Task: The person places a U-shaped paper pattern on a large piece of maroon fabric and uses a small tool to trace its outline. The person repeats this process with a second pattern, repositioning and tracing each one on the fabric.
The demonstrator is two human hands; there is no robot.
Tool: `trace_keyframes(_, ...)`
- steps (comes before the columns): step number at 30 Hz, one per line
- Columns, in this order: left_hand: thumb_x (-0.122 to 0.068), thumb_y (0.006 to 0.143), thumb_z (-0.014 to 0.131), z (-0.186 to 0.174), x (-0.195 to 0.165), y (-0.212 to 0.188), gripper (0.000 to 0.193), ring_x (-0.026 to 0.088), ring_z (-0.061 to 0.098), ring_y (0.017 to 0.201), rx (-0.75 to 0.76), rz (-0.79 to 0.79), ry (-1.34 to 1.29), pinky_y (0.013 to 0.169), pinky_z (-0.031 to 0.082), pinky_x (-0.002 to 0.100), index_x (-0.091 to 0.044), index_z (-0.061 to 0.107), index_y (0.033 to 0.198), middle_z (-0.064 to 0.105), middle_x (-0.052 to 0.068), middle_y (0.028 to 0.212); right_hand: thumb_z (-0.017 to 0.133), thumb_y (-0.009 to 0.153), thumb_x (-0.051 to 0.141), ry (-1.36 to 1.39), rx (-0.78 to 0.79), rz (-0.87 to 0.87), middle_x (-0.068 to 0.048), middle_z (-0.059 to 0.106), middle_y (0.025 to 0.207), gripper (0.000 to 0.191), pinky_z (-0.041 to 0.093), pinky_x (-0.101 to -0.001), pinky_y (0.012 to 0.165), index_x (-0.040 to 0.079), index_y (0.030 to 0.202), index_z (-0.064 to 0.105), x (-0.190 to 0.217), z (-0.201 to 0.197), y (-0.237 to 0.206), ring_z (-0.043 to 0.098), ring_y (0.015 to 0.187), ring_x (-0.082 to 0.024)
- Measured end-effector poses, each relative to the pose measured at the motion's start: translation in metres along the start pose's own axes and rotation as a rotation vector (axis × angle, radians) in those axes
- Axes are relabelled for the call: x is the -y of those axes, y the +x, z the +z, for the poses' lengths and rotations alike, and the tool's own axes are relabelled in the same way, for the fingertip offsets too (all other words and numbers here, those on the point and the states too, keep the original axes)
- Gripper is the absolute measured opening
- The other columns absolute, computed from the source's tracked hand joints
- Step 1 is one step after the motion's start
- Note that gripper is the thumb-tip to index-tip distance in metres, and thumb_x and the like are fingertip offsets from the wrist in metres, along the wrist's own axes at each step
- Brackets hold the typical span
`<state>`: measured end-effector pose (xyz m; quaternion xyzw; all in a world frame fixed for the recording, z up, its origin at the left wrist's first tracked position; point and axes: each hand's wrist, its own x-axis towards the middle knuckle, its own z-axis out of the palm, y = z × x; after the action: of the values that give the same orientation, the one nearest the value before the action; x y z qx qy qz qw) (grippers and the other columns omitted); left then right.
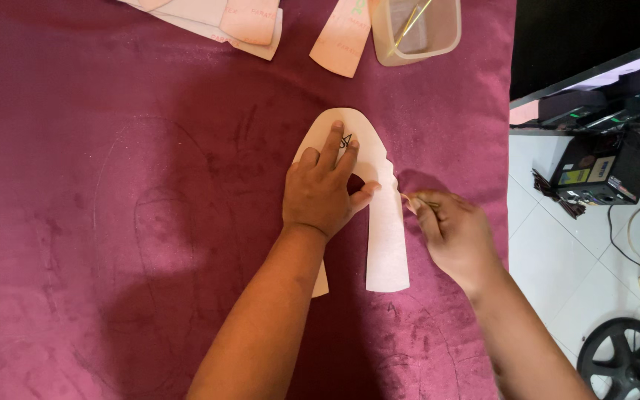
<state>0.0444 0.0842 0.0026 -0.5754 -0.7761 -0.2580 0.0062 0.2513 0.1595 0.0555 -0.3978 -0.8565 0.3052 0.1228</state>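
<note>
Maroon velvet fabric (112, 222) covers the table. Left hand (324, 189) – open, fingers flat – presses the arch-shaped paper pattern (387, 237) at frame centre; right hand (450, 230) pinches a thin marking tool (411, 198) beside it.

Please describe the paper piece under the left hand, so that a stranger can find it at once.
On the big maroon cloth, look near the middle, where the left hand presses flat. Beneath it lies a cream, arch-shaped paper pattern; the right hand holds a thin marking tool at its edge. Unlike the pinkish pieces at the top edge, it is horseshoe-shaped.
</note>
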Motion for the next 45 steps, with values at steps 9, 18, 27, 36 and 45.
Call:
trace_keyframes(9,-0.052,0.076,0.082,0.001,-0.002,0.000,0.055,0.026,0.057,0.093,0.031,0.004,0.020,0.075,0.050,0.044,-0.019,0.071,0.118,0.053,0.006,0.148,0.061,0.102,0.016,0.147,-0.028,0.158,-0.014,0.077,0.101,0.023,0.059,-0.0294,0.078,-0.003,0.112,0.072,-0.005,0.001,0.001,0.075,0.087,-0.019)
trace_keyframes(18,-0.070,0.062,0.081,-0.028,-0.052,0.005,0.120,0.033,0.042,0.131,0.547,-0.013,0.334,0.093,0.044,0.048,0.004,0.039,0.148,0.025,0.028,0.160,0.060,0.104,0.014,0.286,-0.064,0.169,-0.011,0.078,0.100,0.024,0.057,-0.0257,0.080,-0.005,0.114,0.070,-0.004,0.005,0.002,0.073,0.089,-0.015)
trace_keyframes(27,-0.074,0.064,0.080,-0.039,-0.055,0.014,0.135,0.040,0.016,0.150,0.703,-0.044,0.334,0.111,0.026,0.069,0.003,0.020,0.157,0.006,0.029,0.165,0.049,0.105,0.007,0.200,0.057,-0.062,-0.010,0.075,0.101,0.023,0.062,-0.0305,0.079,0.005,0.087,0.064,-0.002,0.004,-0.059,0.077,0.092,-0.020)
trace_keyframes(36,-0.063,0.067,0.086,-0.048,-0.055,0.023,0.136,0.045,-0.008,0.155,0.849,-0.166,0.207,0.114,0.016,0.077,-0.003,0.008,0.161,-0.012,0.023,0.168,0.058,0.103,0.008,0.130,0.004,0.000,-0.015,0.076,0.095,0.015,0.060,-0.0353,0.075,-0.001,0.101,0.070,-0.007,0.007,0.006,0.074,0.081,-0.025)
trace_keyframes(45,-0.065,0.067,0.085,-0.051,-0.053,0.025,0.137,0.044,-0.008,0.155,0.865,-0.165,0.207,0.114,0.016,0.076,-0.003,0.007,0.161,-0.013,0.022,0.167,0.056,0.098,0.007,0.074,0.132,-0.014,-0.013,0.077,0.094,0.016,0.063,-0.0330,0.076,0.001,0.093,0.071,-0.006,0.005,-0.096,0.077,0.082,-0.023)
